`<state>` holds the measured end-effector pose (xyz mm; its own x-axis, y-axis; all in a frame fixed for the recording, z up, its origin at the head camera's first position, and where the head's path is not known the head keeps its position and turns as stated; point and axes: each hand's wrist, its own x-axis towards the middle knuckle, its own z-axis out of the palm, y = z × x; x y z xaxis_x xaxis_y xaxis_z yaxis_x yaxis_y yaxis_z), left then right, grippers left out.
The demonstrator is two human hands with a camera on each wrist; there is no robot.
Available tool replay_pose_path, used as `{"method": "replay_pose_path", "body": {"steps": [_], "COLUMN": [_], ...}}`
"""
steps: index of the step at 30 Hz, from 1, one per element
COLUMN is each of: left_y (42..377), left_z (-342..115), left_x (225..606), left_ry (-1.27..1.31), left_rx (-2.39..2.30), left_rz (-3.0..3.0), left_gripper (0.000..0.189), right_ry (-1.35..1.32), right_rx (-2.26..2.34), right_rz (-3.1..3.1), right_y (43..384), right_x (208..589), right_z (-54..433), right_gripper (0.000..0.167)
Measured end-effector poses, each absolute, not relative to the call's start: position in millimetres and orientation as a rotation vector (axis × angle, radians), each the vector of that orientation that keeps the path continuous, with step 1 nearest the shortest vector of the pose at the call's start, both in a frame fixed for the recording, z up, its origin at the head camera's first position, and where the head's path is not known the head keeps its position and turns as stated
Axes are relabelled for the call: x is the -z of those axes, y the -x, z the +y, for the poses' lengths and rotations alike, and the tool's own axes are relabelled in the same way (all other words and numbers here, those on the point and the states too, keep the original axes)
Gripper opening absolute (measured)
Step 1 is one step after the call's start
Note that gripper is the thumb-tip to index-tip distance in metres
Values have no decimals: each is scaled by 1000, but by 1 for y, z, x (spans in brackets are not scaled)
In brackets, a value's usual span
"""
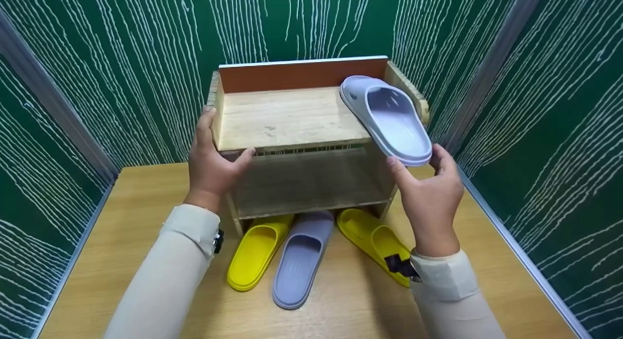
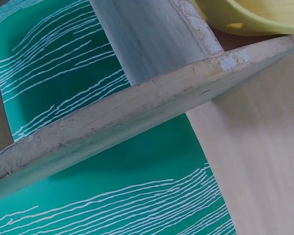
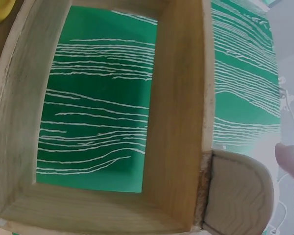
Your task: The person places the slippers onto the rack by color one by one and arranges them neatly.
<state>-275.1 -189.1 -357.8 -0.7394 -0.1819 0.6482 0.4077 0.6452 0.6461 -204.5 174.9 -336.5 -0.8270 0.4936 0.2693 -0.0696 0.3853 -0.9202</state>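
A small wooden shoe rack (image 1: pixel 292 117) stands on the table. My left hand (image 1: pixel 214 166) grips its left end, thumb on the front edge of the top board and fingers against the outer side. My right hand (image 1: pixel 433 197) pinches the heel of a lavender slipper (image 1: pixel 399 124), thumb on one side and fingers on the other. The slipper's toe is over the right end of the top board, and its heel sticks out past the front edge. From the right wrist, the slipper's sole (image 3: pixel 240 196) shows beyond the board; whether the toe touches the board is hidden.
Below the rack, a yellow slipper (image 1: pixel 253 258), a second lavender slipper (image 1: pixel 298 266) and another yellow slipper (image 1: pixel 362 227) lie on the table (image 1: pixel 146 222), toes toward the rack. Green walls (image 1: pixel 155 51) with white wavy lines stand behind and at both sides.
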Motion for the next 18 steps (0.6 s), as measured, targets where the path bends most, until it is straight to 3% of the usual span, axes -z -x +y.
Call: {"method": "replay_pose_path", "body": {"steps": [9, 18], "left_y": [276, 275], "left_z": [-189, -189], "left_x": [358, 358], "left_ry": [171, 168], "left_rx": [1045, 1050], "left_rz": [-2137, -2140], "left_gripper": [97, 98], "right_ry": [317, 353], "right_rx": [-1438, -1435], "right_rz": [-2091, -2096], "right_y": [203, 207], "right_x": [337, 334], "right_z": [174, 174], "right_gripper": [74, 72]}}
